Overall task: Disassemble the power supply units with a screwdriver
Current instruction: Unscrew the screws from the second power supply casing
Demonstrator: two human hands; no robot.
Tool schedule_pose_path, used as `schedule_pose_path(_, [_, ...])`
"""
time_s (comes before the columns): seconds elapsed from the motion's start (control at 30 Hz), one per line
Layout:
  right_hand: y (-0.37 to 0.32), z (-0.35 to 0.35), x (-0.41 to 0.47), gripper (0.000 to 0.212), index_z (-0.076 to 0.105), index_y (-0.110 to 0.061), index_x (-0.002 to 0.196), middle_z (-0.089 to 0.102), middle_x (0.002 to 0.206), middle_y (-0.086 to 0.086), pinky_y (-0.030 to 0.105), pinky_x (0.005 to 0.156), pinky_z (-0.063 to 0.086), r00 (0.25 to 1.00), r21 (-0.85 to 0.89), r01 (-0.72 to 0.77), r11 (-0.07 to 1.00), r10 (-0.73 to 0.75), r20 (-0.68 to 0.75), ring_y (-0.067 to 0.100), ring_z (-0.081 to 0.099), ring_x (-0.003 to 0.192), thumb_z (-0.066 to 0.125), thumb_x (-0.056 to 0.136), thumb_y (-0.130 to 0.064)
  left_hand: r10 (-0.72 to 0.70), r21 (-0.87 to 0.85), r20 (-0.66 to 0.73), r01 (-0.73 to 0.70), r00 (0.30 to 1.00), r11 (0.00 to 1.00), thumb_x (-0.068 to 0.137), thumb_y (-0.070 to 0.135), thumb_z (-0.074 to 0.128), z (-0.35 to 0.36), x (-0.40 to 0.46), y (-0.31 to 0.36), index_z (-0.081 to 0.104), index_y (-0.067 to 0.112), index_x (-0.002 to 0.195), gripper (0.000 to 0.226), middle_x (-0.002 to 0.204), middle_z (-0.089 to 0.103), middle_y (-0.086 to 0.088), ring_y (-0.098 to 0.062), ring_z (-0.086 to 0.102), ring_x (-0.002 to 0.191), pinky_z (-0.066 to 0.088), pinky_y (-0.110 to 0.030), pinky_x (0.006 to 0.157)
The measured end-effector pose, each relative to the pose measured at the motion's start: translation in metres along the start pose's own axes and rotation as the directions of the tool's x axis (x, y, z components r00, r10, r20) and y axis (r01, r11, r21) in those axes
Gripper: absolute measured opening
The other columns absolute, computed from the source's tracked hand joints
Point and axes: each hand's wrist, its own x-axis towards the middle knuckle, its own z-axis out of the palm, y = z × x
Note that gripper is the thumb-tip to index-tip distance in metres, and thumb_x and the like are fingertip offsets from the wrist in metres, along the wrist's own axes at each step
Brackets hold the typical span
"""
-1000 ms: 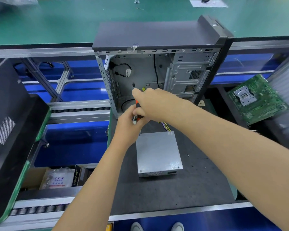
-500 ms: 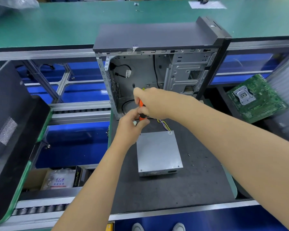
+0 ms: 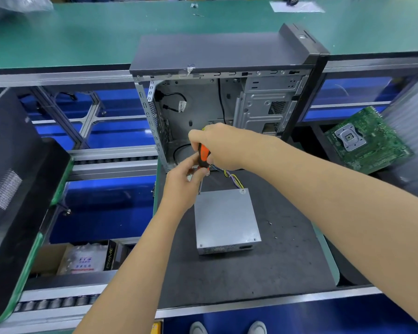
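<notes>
I count 1 power supply unit (image 3: 226,218), a plain grey box lying flat on the dark mat (image 3: 287,261) of the counter (image 3: 82,32), w/ a bundle of coloured wires (image 3: 232,178) running from its far end toward the case. 1 PC case (image 3: 222,92) stands upright just behind it, side panel off, interior bare metal w/ a couple of black cables. 1 screwdriver (image 3: 203,157), orange & black handle, shaft pointing down to the PSU's far left corner; I can't tell if the tip sits in a screw.

My right hand (image 3: 225,145) has its grip clamped around the screwdriver handle, from above. My left hand (image 3: 184,182) has its fingers pinched around the lower end of the handle, where the shaft starts, just above the PSU's corner.

Elsewhere: 1 green motherboard (image 3: 367,141) lying tilted at right, its silver CPU socket facing up. 1 black panel (image 3: 12,165) w/ a mesh vent at left. 1 sheet of paper (image 3: 297,7) far across the green counter. Below left, 1 cardboard box (image 3: 48,259) holding a bag (image 3: 87,259) w/ "TTS" in blue plus small red print I can't read, & a black box (image 3: 110,257) reading "PRIME". A few small specks on the mat right of the PSU, too small to ID. 2 shoe tips (image 3: 227,329) at the bottom edge.
</notes>
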Motion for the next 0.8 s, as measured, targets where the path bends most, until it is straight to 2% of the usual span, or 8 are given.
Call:
schedule_pose_path(0.07, [0.003, -0.002, 0.0, 0.03, 0.049, -0.025, 0.116, 0.047, 0.103, 0.004, 0.029, 0.054, 0.03, 1.0, 0.004, 0.027, 1.0, -0.027, 0.01, 0.027, 0.05, 0.093, 0.06, 0.09, -0.013, 0.006, 0.012, -0.022, -0.006, 1.0, 1.0, 0.093, 0.008, 0.066, 0.0, 0.001, 0.001, 0.067, 0.016, 0.124, 0.032, 0.103, 0.068, 0.011, 0.013, 0.059, 0.087, 0.046, -0.007, 0.081])
schedule_pose_path(0.13, [0.006, -0.004, 0.001, 0.032, 0.049, -0.027, 0.115, 0.046, 0.103, 0.002, 0.033, 0.063, 0.04, 0.999, 0.046, 0.012, 0.999, -0.013, 0.037, 0.025, 0.05, 0.094, 0.065, 0.088, -0.036, 0.005, 0.047, -0.037, -0.003, 0.999, 0.999, 0.089, 0.012, 0.072, 0.001, 0.003, 0.002, 0.065, 0.018, 0.116, 0.028, 0.106, 0.065, 0.006, 0.006, 0.058, 0.088, 0.045, -0.009, 0.08])
schedule_pose_path(0.23, [0.006, -0.004, 0.004, 0.047, 0.043, -0.025, 0.107, 0.04, 0.087, 0.002, 0.033, 0.056, 0.038, 0.991, 0.014, -0.129, 0.991, 0.13, -0.013, 0.022, 0.047, 0.071, 0.05, 0.088, -0.067, 0.032, 0.088, -0.043, -0.028, 0.999, 0.996, 0.086, 0.015, 0.076, 0.006, 0.006, 0.002, 0.064, 0.018, 0.115, 0.032, 0.103, 0.057, 0.002, -0.003, 0.053, 0.089, 0.043, -0.013, 0.078])
schedule_pose_path(0.33, [0.003, -0.001, 0.007, 0.044, 0.049, -0.018, 0.108, 0.035, 0.081, 0.001, 0.029, 0.05, 0.027, 0.988, -0.036, -0.145, 0.989, 0.143, -0.057, 0.018, 0.037, 0.061, 0.048, 0.094, -0.059, 0.057, 0.104, -0.033, -0.053, 0.998, 0.993, 0.086, 0.016, 0.077, 0.005, 0.005, 0.003, 0.065, 0.02, 0.113, 0.03, 0.097, 0.053, 0.004, -0.01, 0.051, 0.089, 0.041, -0.017, 0.079])
schedule_pose_path(0.5, [0.004, 0.0, 0.005, 0.02, 0.049, -0.03, 0.11, 0.04, 0.095, -0.004, 0.037, 0.063, 0.041, 0.997, 0.052, 0.025, 0.998, -0.029, 0.065, 0.026, 0.054, 0.092, 0.057, 0.093, -0.023, 0.028, 0.025, 0.054, -0.03, 0.998, 0.999, 0.096, 0.014, 0.062, -0.002, 0.002, 0.001, 0.058, 0.045, 0.105, 0.032, 0.106, 0.06, 0.023, -0.013, 0.057, 0.101, 0.045, -0.025, 0.087])
schedule_pose_path(0.57, [0.002, 0.0, 0.004, 0.02, 0.049, -0.03, 0.107, 0.041, 0.099, -0.003, 0.035, 0.063, 0.04, 0.997, 0.085, 0.039, 0.996, -0.044, 0.066, 0.025, 0.053, 0.094, 0.061, 0.09, -0.03, -0.002, 0.024, 0.029, 0.002, 1.0, 1.0, 0.095, 0.016, 0.063, -0.003, 0.004, -0.001, 0.056, 0.039, 0.104, 0.026, 0.108, 0.064, 0.006, -0.01, 0.06, 0.097, 0.045, -0.022, 0.08])
schedule_pose_path(0.67, [-0.007, 0.001, 0.005, 0.045, 0.042, -0.021, 0.109, 0.044, 0.089, 0.004, 0.036, 0.06, 0.041, 0.999, 0.023, -0.034, 0.999, 0.034, -0.025, 0.028, 0.05, 0.079, 0.052, 0.09, -0.06, -0.028, 0.022, -0.038, 0.029, 0.999, 0.999, 0.086, 0.017, 0.074, -0.003, 0.007, -0.001, 0.053, 0.034, 0.097, 0.029, 0.099, 0.058, 0.009, -0.004, 0.056, 0.087, 0.041, -0.015, 0.069])
schedule_pose_path(0.8, [-0.015, -0.002, 0.01, 0.035, 0.042, -0.012, 0.102, 0.033, 0.075, 0.003, 0.032, 0.048, 0.024, 0.991, -0.11, -0.089, 0.99, 0.077, -0.105, 0.03, 0.044, 0.074, 0.045, 0.099, -0.046, -0.019, -0.02, -0.064, 0.018, 0.998, 1.0, 0.078, 0.019, 0.083, 0.001, 0.005, 0.003, 0.049, 0.041, 0.096, 0.045, 0.1, 0.058, 0.002, -0.003, 0.053, 0.084, 0.04, -0.013, 0.071])
